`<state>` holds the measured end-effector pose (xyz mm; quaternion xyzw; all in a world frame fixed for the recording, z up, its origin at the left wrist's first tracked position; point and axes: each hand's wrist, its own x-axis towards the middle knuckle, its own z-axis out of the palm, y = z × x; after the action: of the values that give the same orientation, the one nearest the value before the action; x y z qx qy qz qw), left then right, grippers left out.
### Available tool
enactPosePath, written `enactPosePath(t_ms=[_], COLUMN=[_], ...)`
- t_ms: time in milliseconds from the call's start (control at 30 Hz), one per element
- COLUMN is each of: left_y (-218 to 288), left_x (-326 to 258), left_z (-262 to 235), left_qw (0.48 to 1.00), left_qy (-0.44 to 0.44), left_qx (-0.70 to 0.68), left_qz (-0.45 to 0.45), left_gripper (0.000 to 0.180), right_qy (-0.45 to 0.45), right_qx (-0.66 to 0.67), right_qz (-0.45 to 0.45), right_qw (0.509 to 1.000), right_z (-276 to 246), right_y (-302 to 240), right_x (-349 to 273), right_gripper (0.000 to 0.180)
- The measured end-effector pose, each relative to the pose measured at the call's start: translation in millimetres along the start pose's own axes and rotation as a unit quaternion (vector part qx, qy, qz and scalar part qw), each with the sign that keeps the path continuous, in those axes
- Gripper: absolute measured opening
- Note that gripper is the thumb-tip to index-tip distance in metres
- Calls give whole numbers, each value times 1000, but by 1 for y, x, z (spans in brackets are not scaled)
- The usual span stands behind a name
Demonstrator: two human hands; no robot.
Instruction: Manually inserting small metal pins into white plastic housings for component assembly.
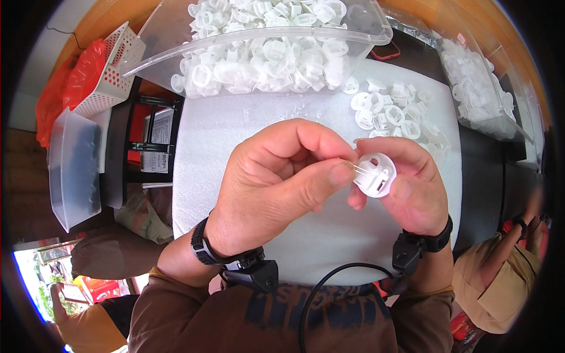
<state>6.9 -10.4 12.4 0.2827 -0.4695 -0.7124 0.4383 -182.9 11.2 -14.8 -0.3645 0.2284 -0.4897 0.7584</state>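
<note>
My right hand [409, 185] grips a round white plastic piece [375, 175] by its rim, between thumb and fingers. Slots and raised ribs show on the face of the piece. My left hand [282, 170] is closed in a pinch at the left side of this piece. Thin pale strips run from the pinched fingertips to the disc; what exactly the fingers hold is too small to make out. Both hands are raised over a white foam-like sheet [235, 132]. Beyond the right hand lies a loose pile of similar white pieces [397, 115].
A large transparent bin [259, 35] full of white pieces stands at the far edge. Another transparent bin [482, 88] stands far right. At left are a white perforated basket [109, 79] with a red bag [85, 70] and a translucent tub [76, 170]. Another person [500, 270] sits at right.
</note>
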Motion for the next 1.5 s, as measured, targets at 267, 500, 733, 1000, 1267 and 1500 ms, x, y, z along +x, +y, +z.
enactPosePath(t_ms=[267,500,733,1000,1267,1500], left_y=[-3,-3,-4,-2,-3,-4], left_x=[-1,-1,-2,-5,-5,-4], left_z=[0,0,-1,-1,-3,-3], left_qw=[999,995,986,973,965,951], left_qy=[8,-4,-10,-23,-26,-42], left_qx=[32,84,137,194,220,254], left_qz=[26,54,92,122,138,171], left_gripper=[14,12,10,11,13,14], right_qy=[4,-7,-8,-4,0,41], right_qx=[-28,-30,-36,-61,-72,-87], right_qz=[20,19,33,26,28,25], right_qw=[999,999,999,998,997,995], right_z=[-1,0,2,0,-1,6], right_y=[-2,-2,-5,-2,-2,-4], right_x=[-1,-1,-1,-1,-1,0], right_gripper=[41,46,46,48,50,49])
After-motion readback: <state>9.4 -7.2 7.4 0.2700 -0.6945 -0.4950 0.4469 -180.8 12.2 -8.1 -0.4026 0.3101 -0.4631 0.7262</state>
